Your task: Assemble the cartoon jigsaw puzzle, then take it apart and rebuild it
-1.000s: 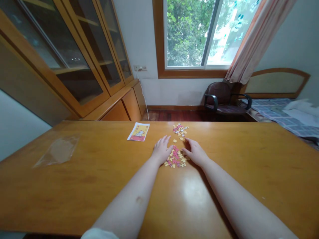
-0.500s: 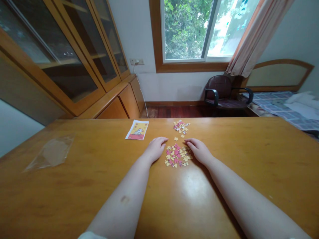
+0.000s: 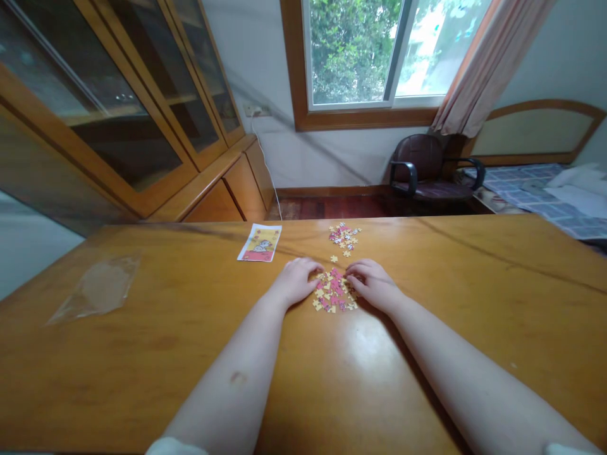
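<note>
A loose pile of pink and yellow jigsaw puzzle pieces (image 3: 334,291) lies on the wooden table between my hands. My left hand (image 3: 298,279) rests at the pile's left edge, fingers apart and curved toward the pieces. On the opposite side, my right hand (image 3: 372,283) reaches over the pile's right edge with thumb and fingers apart. Neither hand shows a piece held in it. Farther back sits a smaller heap of puzzle pieces (image 3: 344,236), with a single yellow piece (image 3: 334,259) between the two groups.
A picture card (image 3: 260,242) with a cartoon animal lies left of the small heap. A clear plastic bag (image 3: 102,287) is at the table's left. Past the table (image 3: 190,379) stand a glass-door cabinet (image 3: 199,158), an office chair (image 3: 422,170) and a bed (image 3: 531,189).
My right hand has moved slightly left onto the pile's edge, its fingers more curled. The left hand's fingers have curved in toward the pieces. The view has shifted a little.
</note>
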Motion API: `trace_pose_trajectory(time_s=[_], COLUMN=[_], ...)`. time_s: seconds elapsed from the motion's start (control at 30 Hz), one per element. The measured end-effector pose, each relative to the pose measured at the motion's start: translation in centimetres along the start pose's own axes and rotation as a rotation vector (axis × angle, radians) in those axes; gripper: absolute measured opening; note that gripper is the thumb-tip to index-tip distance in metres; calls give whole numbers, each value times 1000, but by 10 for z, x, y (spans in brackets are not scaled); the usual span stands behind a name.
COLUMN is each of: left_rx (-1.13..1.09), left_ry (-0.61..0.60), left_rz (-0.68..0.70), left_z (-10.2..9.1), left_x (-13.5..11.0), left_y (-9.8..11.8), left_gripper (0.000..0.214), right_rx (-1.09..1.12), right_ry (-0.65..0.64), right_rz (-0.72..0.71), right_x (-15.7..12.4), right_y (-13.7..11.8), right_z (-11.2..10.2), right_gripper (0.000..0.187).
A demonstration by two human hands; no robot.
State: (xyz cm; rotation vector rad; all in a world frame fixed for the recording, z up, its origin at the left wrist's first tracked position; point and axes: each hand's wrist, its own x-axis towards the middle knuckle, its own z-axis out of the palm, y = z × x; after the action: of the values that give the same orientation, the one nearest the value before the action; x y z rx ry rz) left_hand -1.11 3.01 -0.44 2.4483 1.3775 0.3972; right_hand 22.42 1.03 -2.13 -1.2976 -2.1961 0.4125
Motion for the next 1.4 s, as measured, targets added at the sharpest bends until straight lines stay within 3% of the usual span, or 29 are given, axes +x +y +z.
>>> trace_pose_trajectory(time_s=[0.17, 0.37, 0.63, 0.73, 0.93, 1.13, 1.27, 1.4], left_rx=[29, 102, 55, 79, 79, 91, 78, 67], left_ry=[-1, -188, -268, -285, -346, -362, -411, -383], left_rz=[-112, -305, -94, -89, -71, 10, 36, 6], left_z=[-4, -17, -8, -6, -10, -7, -5, -3], left_x=[-4, -15, -15, -14, -15, -18, -17, -16], left_y=[-8, -14, 3, 7, 9, 19, 26, 28], left_gripper=[63, 86, 91, 93, 109, 118, 121, 107], right_rx=[12, 14, 17, 28, -17, -58, 40, -7], right_ry=[-2, -9, 14, 8, -191, -276, -365, -295], right_rz=[42, 44, 25, -41, -252, -273, -332, -260], right_x=[0, 1, 1, 0, -6, -9, -11, -12], right_y=[1, 0, 4, 1, -20, -30, -33, -37], right_z=[2, 0, 4, 2, -14, -20, -17, -15], right_gripper=[19, 19, 19, 19, 21, 29, 25, 21])
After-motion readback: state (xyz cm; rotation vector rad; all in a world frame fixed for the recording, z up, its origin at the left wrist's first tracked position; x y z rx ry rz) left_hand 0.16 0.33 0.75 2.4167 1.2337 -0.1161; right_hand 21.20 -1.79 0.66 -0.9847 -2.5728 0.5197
